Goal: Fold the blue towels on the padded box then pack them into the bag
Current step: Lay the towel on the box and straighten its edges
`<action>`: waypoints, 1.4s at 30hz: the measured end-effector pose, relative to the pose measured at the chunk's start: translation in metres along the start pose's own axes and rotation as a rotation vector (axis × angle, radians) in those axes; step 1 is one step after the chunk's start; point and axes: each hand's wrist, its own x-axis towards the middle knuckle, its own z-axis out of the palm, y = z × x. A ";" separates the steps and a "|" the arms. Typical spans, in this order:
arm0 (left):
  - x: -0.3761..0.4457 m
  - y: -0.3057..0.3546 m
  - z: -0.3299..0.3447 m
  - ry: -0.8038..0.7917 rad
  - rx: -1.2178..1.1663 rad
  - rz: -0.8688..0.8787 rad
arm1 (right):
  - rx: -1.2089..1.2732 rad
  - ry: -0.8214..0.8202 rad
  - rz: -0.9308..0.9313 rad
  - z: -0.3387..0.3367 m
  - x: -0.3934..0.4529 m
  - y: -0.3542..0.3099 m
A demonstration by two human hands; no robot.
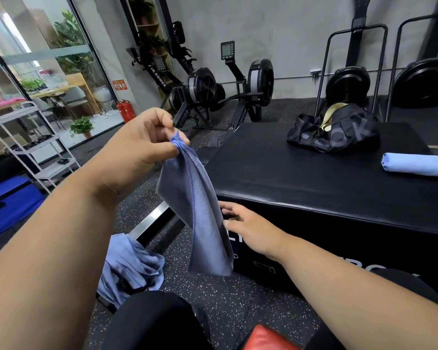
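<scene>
My left hand (142,140) pinches the top corner of a blue towel (197,210), which hangs down in front of the black padded box (314,178). Just behind the towel's right edge, my right hand (248,226) reaches in with its fingers relaxed and holds nothing. A folded light blue towel (414,164) lies on the right side of the box top. At the back of the box sits the black bag (334,132), slumped, with a gold strap. More crumpled blue towels (129,269) lie on the floor by my left knee.
Rowing machines (213,89) and fan bikes (349,84) stand along the grey wall behind the box. A white shelf cart (33,145) and a blue mat (8,205) are at the left. A metal rail (152,218) runs along the speckled floor.
</scene>
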 end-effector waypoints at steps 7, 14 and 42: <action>-0.003 -0.003 -0.002 0.015 -0.016 -0.023 | 0.080 -0.064 -0.047 0.000 -0.004 0.003; -0.004 -0.009 -0.005 -0.007 -0.075 -0.047 | 0.323 -0.182 -0.011 0.000 -0.004 -0.003; -0.010 -0.032 -0.018 0.169 -0.132 -0.092 | 0.136 -0.243 -0.007 -0.038 -0.031 0.019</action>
